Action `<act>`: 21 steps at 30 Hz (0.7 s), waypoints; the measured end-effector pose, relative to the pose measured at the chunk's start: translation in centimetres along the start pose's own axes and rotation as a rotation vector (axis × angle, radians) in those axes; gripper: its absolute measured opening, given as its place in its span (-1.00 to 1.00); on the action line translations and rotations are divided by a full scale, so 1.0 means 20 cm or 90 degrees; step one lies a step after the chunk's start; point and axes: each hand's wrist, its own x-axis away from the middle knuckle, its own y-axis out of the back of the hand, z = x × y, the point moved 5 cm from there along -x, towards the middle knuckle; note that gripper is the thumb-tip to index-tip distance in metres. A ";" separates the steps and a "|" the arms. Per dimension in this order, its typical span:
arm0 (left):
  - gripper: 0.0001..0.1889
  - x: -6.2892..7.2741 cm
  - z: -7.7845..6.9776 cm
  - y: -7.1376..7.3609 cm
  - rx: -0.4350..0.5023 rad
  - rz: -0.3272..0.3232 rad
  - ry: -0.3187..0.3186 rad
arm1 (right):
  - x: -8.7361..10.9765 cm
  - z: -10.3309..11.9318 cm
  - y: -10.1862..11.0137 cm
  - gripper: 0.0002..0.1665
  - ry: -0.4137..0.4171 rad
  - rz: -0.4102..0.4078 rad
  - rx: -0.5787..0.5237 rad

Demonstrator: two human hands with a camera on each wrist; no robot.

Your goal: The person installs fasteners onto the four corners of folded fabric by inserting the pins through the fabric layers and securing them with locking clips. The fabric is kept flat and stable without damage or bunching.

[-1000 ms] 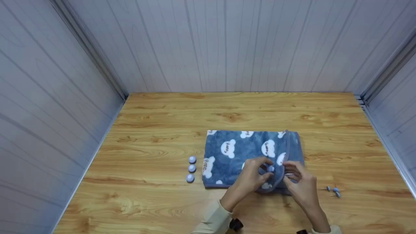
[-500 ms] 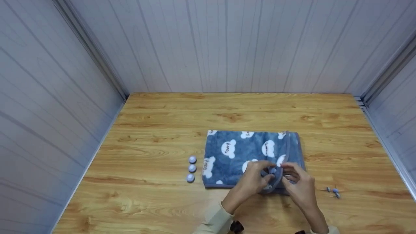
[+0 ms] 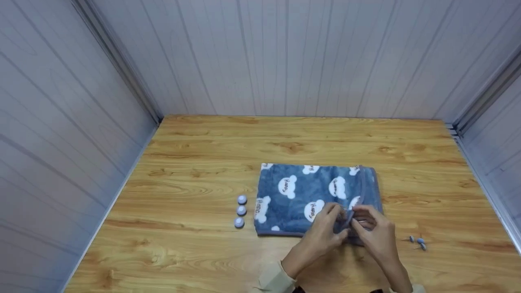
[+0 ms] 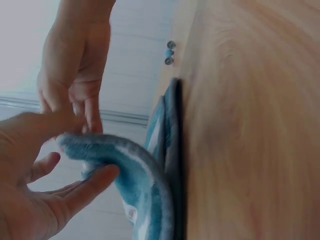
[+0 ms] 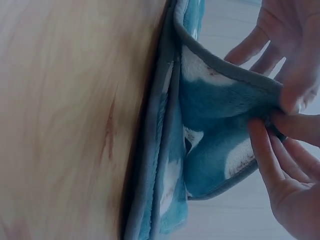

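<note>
A folded blue blanket (image 3: 299,195) with white bear heads lies on the table. Its near right corner is lifted, and both hands meet there. My left hand (image 3: 321,234) holds the raised flap between thumb and fingers; in the left wrist view, one finger lies against the fleece. Close beside it, my right hand (image 3: 378,234) pinches the edge. In the right wrist view, the fingers of the right hand (image 5: 295,185) press a small dark piece against the underside of the raised corner (image 5: 220,120). The round lilac cap at the left fingers is now hidden in the head view.
Three round lilac caps (image 3: 241,210) stand in a row left of the blanket. Right of it lie three small blue-headed pins (image 3: 420,241). Pale panel walls (image 3: 285,61) bound the wooden table (image 3: 195,162) behind and at the sides.
My left hand has moved slightly right and closer to the right hand, covering the lilac cap seen earlier. The right hand has shifted slightly left, and the flap is more folded up between them.
</note>
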 end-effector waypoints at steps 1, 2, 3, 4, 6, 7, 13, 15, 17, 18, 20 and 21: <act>-0.72 0.00 0.00 0.00 0.002 -0.016 -0.007 | 0.00 -0.01 0.00 -0.68 -0.004 -0.001 0.001; -0.75 0.00 0.00 0.00 0.007 -0.029 -0.014 | 0.00 -0.04 0.00 -0.68 -0.006 -0.001 0.000; -0.76 0.00 0.00 0.00 0.013 -0.038 -0.020 | 0.00 -0.06 0.00 -0.68 -0.009 -0.001 0.003; -0.76 -0.01 0.00 0.01 0.023 -0.045 -0.026 | -0.01 -0.09 0.00 -0.68 -0.011 0.002 0.009; -0.76 -0.01 0.00 0.01 0.040 -0.056 -0.042 | -0.01 -0.15 0.00 -0.68 -0.018 0.016 0.021; -0.76 -0.02 0.00 0.02 0.038 -0.059 -0.053 | -0.02 -0.18 0.00 -0.68 -0.023 0.028 0.026; -0.75 -0.03 -0.01 0.05 0.020 -0.038 -0.087 | -0.10 -0.29 0.02 -0.66 -0.045 0.113 0.111; -0.75 -0.03 0.00 0.07 0.021 -0.029 -0.074 | -0.14 -0.31 0.03 -0.64 -0.039 0.127 0.138; -0.75 -0.04 0.01 0.09 0.025 -0.032 -0.063 | -0.18 -0.31 0.04 -0.60 -0.023 0.135 0.153; -0.75 -0.05 0.02 0.11 0.028 -0.039 -0.055 | -0.19 -0.30 0.04 -0.57 -0.013 0.136 0.153; -0.74 -0.06 0.04 0.15 0.025 -0.056 -0.039 | -0.23 -0.29 0.03 -0.50 0.003 0.139 0.142; -0.73 -0.06 0.06 0.18 0.028 -0.065 -0.030 | -0.25 -0.28 0.03 -0.47 0.010 0.142 0.132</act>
